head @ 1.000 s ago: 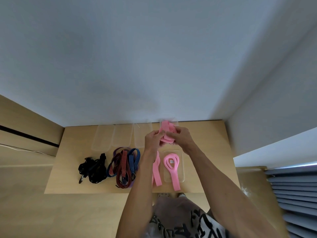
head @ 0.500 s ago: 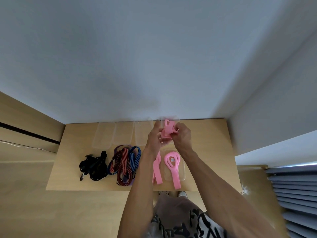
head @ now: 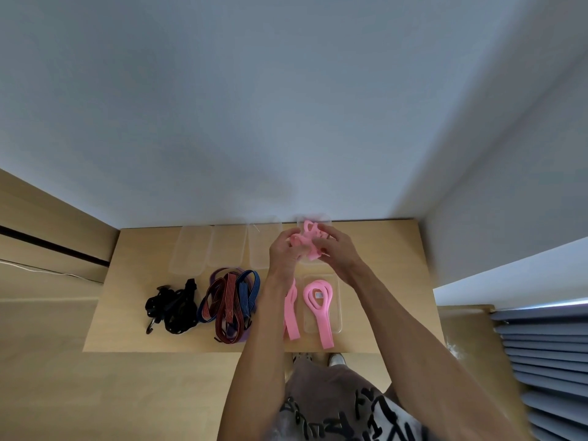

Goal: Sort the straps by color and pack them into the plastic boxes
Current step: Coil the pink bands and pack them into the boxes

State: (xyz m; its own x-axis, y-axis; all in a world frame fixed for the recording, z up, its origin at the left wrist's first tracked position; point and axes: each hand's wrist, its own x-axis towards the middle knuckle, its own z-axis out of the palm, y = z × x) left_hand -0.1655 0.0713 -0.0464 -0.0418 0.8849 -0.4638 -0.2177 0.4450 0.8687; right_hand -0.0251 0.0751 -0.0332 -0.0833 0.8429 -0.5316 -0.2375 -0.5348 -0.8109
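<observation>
We look down on a light wooden table (head: 381, 249) pushed against a pale grey-white wall (head: 254, 106), with matching wood flooring (head: 47, 377) around it and grey slatted blinds (head: 547, 361) at our right. Our left hand (head: 283, 253) and right hand (head: 337, 253) meet over the far edge of the table, fingers of both curled around a bunched pink strap (head: 307, 241), held just above a clear plastic box (head: 313, 222) by the wall. Three more clear boxes (head: 229, 246) stand in a row to its left. Nearer us, another clear box (head: 323, 327) holds a looped pink strap (head: 319, 308); just beside it a loose pink strap (head: 291, 316) lies on the table. Further left sit a tangle of red, blue and purple striped straps (head: 230, 300) and a heap of black straps (head: 171, 305).
</observation>
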